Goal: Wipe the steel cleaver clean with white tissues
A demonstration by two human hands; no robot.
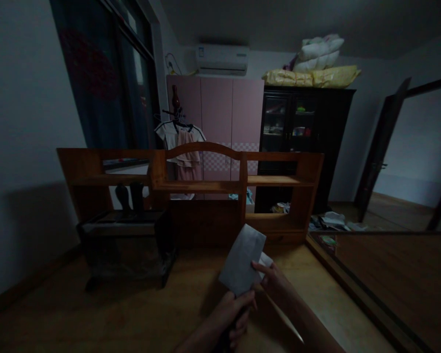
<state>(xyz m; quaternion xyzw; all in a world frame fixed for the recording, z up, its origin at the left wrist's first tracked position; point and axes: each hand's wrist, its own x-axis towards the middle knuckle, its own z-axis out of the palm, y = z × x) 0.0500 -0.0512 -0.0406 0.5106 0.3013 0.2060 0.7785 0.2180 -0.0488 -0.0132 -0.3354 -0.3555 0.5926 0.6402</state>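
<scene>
A cleaver with a broad grey blade is held up in front of me, tilted to the upper right. My left hand is wrapped round its dark handle, which is mostly hidden by the fingers. My right hand pinches a folded white piece, apparently tissue or paper, against the blade's right side; part of it is behind the blade. To the left stands a dark knife holder, with two black handles sticking up from its top.
A wooden shelf unit stands along the back of the wooden tabletop. A raised edge runs along the right. Beyond are clothes on a rack, a pink wardrobe, a dark cabinet and an open door.
</scene>
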